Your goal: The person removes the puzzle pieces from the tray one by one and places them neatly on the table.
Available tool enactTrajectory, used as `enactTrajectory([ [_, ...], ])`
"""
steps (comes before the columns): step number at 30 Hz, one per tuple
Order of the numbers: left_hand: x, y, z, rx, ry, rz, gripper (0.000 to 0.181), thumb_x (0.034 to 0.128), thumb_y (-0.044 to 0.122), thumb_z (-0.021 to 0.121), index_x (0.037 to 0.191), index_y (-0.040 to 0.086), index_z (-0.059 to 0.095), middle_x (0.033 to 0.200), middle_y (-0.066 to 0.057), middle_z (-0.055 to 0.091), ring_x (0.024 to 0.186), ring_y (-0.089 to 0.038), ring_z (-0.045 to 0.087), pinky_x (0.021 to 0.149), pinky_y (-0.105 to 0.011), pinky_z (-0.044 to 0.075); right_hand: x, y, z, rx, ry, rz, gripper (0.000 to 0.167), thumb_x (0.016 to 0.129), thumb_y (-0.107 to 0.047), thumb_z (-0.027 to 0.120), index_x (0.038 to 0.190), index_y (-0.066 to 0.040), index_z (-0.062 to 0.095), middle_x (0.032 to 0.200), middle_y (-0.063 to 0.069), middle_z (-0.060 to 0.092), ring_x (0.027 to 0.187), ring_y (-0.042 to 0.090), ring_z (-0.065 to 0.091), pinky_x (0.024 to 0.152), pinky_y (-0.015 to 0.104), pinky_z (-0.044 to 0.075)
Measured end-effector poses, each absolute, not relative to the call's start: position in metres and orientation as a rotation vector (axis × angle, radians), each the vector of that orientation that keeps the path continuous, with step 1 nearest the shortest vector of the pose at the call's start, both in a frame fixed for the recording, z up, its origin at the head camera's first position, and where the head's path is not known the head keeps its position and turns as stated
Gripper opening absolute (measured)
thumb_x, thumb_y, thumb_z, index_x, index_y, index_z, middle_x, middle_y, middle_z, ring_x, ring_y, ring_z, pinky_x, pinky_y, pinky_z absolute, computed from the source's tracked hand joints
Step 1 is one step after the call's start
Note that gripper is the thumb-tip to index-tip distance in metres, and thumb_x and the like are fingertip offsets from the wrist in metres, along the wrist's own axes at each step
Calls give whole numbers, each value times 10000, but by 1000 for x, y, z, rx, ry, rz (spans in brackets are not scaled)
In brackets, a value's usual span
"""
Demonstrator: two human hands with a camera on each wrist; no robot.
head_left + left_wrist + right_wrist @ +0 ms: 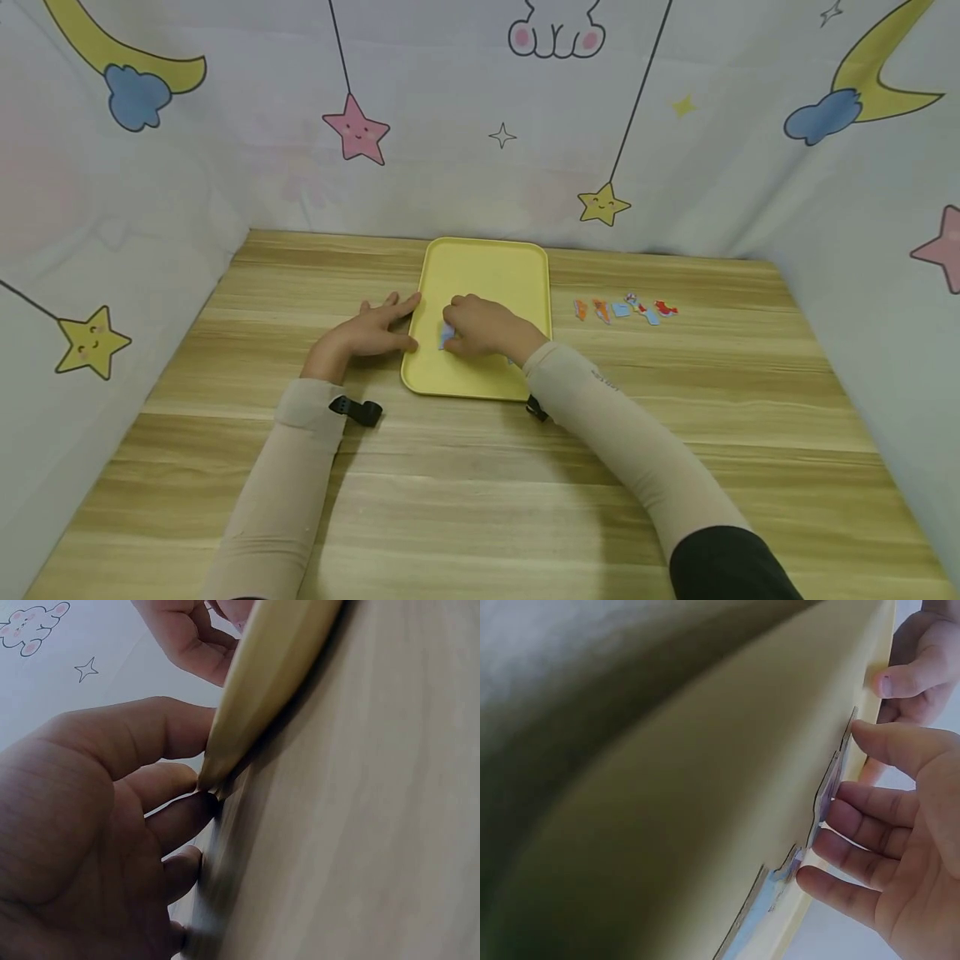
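On the yellow tray (486, 271) lie light-blue puzzle pieces (446, 335), mostly hidden by my right hand (487, 327). The right wrist view shows that hand (922, 817) with thumb and slightly bent fingertips touching thin joined pieces (826, 784); a blue piece (748, 913) lies beside them. My left hand (367, 331) has its fingers spread, thumb and index fingertip at the tray's left rim. In the left wrist view, this hand (82, 810) touches the tray's edge (274, 667), its other fingers beside it near the table.
Several loose pieces, orange (602, 311), blue (621, 310) and red (665, 308), lie on the wooden table (465, 483) right of the tray. A white curtain (450, 183) with stars and moons stands behind the table and along its sides.
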State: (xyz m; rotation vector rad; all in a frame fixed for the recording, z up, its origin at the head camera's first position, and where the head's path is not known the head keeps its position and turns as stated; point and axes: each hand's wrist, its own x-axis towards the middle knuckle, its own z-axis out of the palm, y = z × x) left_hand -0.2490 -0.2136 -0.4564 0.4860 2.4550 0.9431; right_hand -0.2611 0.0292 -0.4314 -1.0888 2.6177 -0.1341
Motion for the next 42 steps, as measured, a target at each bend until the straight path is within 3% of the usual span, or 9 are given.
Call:
enactTrajectory([
  [14,-248,-213,-458,472,2454,953,901,985,311,704,1701,144,181,1748,-209,77,1603,-409,-118,1224,-642,-181,-256,26,-430,-1095,2613,-92,352,1023,-396,704,1170,-77,696,1062,15,590,923,176,549,756,294,508],
  [25,-247,-211,-457,479,2448,961,898,989,306,701,1699,130,180,1745,-219,72,1603,-411,-116,1219,-638,-195,-257,29,-433,-1128,2636,-125,294,1017,-394,705,1028,-101,691,995,13,599,855,166,550,714,293,486],
  [42,-248,-213,-459,460,2458,943,899,988,305,704,1704,165,179,1753,-196,67,1605,-395,-126,1233,-618,-183,-263,46,-426,-1088,2624,-249,248,1008,-342,677,931,-106,666,917,21,571,777,158,492,652,272,416],
])
